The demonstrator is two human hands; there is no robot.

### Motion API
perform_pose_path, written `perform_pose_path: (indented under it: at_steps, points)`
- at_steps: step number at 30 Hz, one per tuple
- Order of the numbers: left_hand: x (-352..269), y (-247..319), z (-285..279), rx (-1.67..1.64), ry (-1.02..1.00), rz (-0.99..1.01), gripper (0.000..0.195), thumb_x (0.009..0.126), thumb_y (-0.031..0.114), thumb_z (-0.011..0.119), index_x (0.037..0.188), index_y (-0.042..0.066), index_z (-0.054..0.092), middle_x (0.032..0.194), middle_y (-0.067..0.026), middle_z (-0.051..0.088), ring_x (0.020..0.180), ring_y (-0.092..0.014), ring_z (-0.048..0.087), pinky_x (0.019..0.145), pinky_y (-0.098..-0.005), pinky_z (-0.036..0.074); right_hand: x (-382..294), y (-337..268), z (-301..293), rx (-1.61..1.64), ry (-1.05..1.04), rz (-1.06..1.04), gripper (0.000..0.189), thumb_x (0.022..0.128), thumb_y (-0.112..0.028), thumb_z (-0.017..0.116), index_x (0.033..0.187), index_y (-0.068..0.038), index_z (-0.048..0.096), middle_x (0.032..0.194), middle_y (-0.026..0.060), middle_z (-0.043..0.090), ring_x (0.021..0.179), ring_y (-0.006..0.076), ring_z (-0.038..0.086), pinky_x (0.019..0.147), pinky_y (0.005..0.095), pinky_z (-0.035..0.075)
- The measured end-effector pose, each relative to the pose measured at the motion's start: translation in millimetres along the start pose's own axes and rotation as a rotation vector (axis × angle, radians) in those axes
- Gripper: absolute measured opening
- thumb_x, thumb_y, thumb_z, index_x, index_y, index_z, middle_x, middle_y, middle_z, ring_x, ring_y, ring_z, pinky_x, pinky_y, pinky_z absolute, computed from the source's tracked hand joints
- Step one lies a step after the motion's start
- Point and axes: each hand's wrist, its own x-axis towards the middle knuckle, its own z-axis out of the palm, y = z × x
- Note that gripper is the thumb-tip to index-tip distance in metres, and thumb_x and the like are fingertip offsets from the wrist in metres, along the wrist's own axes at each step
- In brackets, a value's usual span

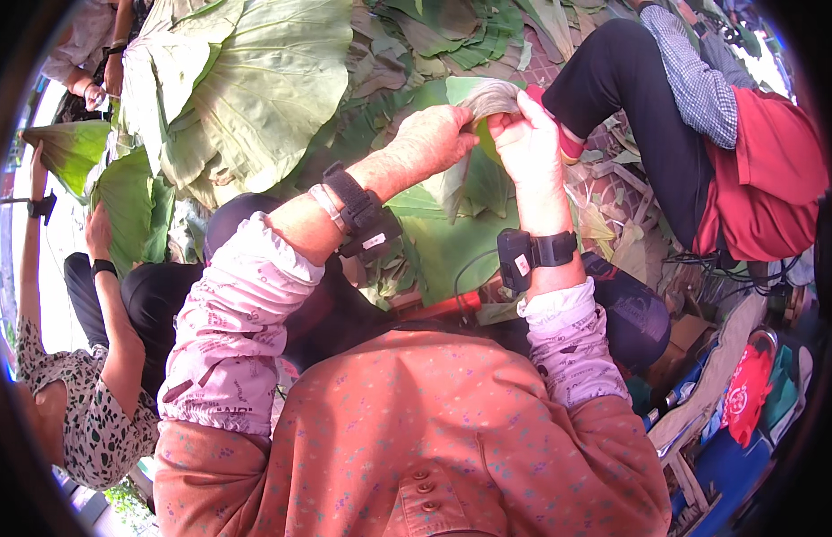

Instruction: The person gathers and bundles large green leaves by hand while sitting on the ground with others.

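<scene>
Both my hands hold a lotus leaf, its upper part gathered into dry, greyish folds between them. My left hand pinches the folds from the left with curled fingers. From the other side, my right hand grips the same leaf, thumb and fingertips against it. Drooping parts of leaf hang below the hands. Under them, over my lap, lies a broad green lotus leaf. Which leaf layers join behind my fingers cannot be made out.
Large pale lotus leaves are piled at upper left. More leaves and scraps cover the tiled ground. A seated person in black trousers is close at right. Another person at left handles a green leaf. A red bag lies at lower right.
</scene>
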Motion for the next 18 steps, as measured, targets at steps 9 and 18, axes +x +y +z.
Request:
perform_pose_path:
  at_steps: [9, 18]
  points:
    - [-18, 6, -26, -0.074, 0.037, 0.096, 0.015, 0.076, 0.020, 0.065, 0.086, 0.009, 0.062, 0.072, -0.0137, 0.062, 0.074, -0.033, 0.060, 0.065, -0.0421, 0.048, 9, -16, -48, -0.095, 0.307, -0.066, 0.017, 0.087, -0.022, 0.055, 0.091, -0.005, 0.056, 0.089, 0.0050, 0.061, 0.085, 0.0180, 0.057, 0.079, 0.0335, 0.046]
    - [-33, 12, -43, -0.030, -0.095, 0.102, 0.025, 0.074, 0.021, 0.067, 0.093, 0.008, 0.057, 0.081, -0.0131, 0.063, 0.082, -0.033, 0.061, 0.070, -0.0420, 0.047, 21, -21, -80, -0.059, 0.257, 0.025, 0.014, 0.087, -0.017, 0.054, 0.094, -0.006, 0.058, 0.090, 0.0046, 0.063, 0.082, 0.0195, 0.059, 0.072, 0.0336, 0.049]
